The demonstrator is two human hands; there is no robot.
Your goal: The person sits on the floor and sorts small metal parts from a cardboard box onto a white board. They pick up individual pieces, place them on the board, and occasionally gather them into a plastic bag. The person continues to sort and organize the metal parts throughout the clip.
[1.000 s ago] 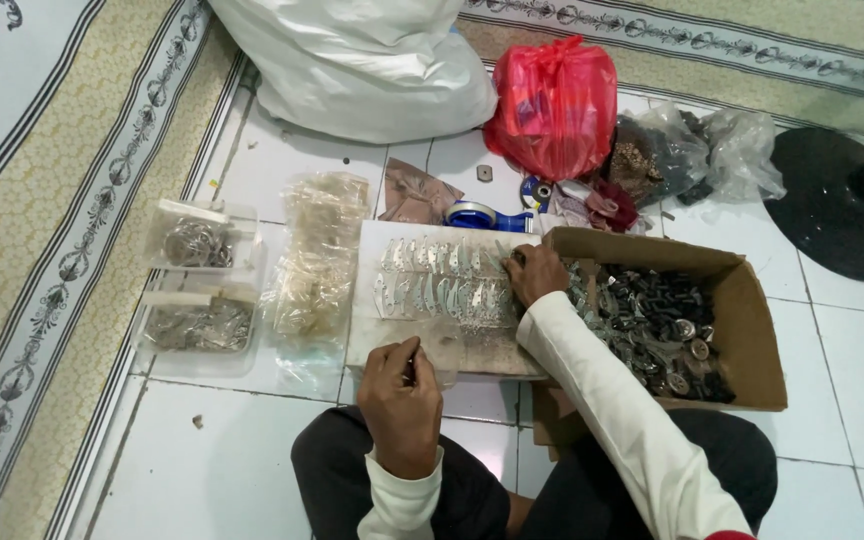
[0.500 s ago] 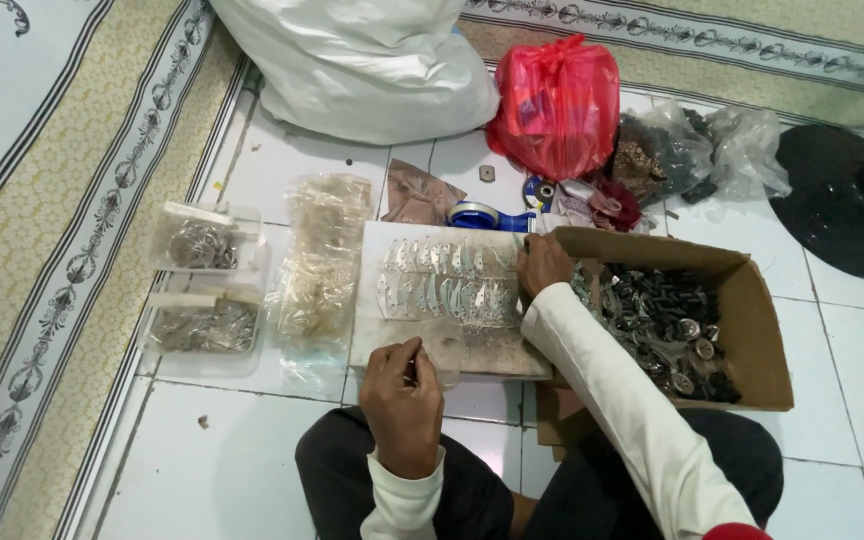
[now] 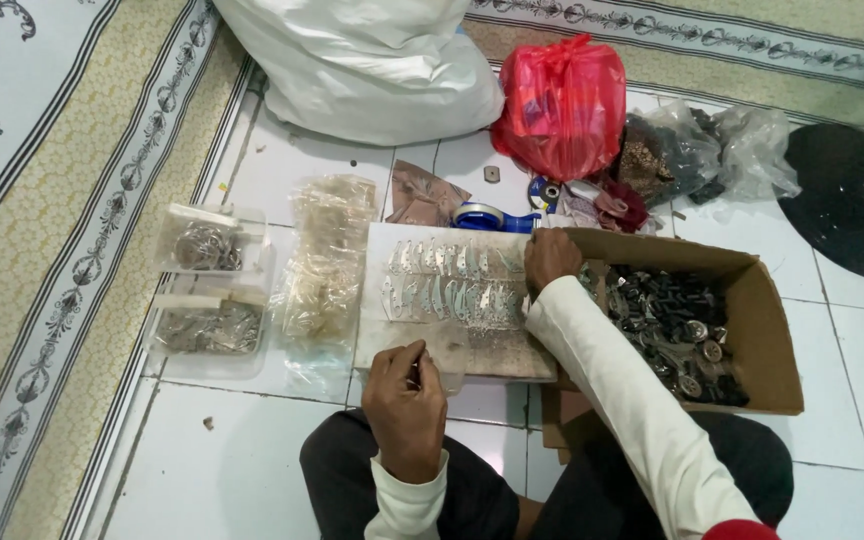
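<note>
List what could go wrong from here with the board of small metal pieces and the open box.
1. The rows of small metal pieces lie loose on the flat board; the right hand, resting at the board's edge by the cardboard box, might brush them out of line.
2. The left hand pinches a small clear bag over the board's near edge; a dropped piece may scatter across the tiled floor.

Home floor used as an informal piecework station. White tiled floor point(image 3: 252, 470) bordered by patterned carpet point(image 3: 62, 200). Worker seated on the floor among a cardboard box point(image 3: 767, 330) of small metal parts, clear plastic trays point(image 3: 207, 290) and tied plastic bags point(image 3: 562, 100).
</note>
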